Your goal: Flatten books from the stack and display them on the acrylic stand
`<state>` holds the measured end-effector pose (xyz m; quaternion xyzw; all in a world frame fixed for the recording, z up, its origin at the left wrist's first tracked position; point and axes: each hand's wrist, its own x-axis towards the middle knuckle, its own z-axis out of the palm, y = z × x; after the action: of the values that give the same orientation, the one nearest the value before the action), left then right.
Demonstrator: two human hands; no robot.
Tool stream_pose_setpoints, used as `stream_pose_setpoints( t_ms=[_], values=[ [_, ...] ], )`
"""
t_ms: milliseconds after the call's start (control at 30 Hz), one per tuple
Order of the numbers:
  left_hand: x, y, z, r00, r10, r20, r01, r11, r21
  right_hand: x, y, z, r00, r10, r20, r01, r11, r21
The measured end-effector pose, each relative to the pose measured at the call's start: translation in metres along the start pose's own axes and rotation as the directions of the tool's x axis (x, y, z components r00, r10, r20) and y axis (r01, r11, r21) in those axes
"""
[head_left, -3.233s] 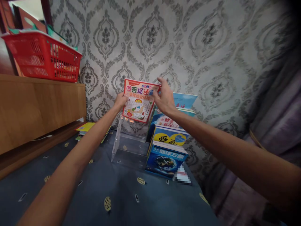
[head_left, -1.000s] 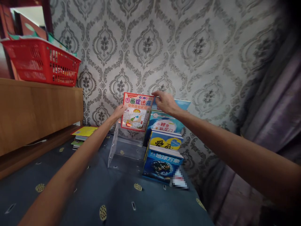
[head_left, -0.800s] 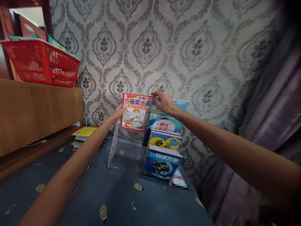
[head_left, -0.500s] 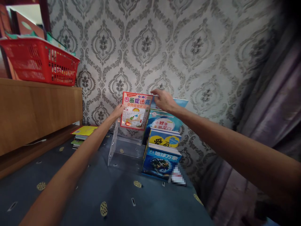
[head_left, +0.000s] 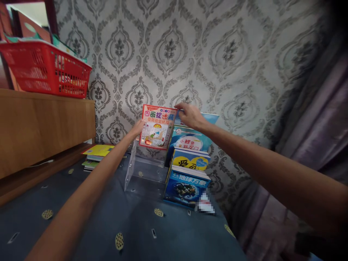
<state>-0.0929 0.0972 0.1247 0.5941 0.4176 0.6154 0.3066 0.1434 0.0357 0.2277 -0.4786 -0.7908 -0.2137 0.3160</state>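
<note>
A red-bordered picture book stands upright at the top rear of a clear tiered book stand. My left hand is closed on the book's left edge. My right hand pinches its upper right corner. Right of it, blue and yellow books fill the stand's tiers: a blue book partly behind my right hand, a teal fish book, a yellow-and-blue book and, lowest in front, a blue earth book. Whether the red book's lower edge rests on the stand I cannot tell.
A small stack of books lies on the dark blue cloth, left of the stand. A red basket sits on the wooden cabinet at left. Patterned wallpaper rises behind; a curtain hangs at right.
Both hands keep their hold on the red-bordered book, which has hardly moved. The view has shifted very slightly.
</note>
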Motion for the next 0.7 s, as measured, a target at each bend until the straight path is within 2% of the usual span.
stream_pose_setpoints(
  t_ms=[700],
  values=[
    [-0.005,-0.009,-0.012,0.999,0.026,-0.018,-0.023,0.992,0.124,-0.008,0.004,0.003,0.999,-0.033,-0.033,0.033,0.999,-0.004]
  ],
)
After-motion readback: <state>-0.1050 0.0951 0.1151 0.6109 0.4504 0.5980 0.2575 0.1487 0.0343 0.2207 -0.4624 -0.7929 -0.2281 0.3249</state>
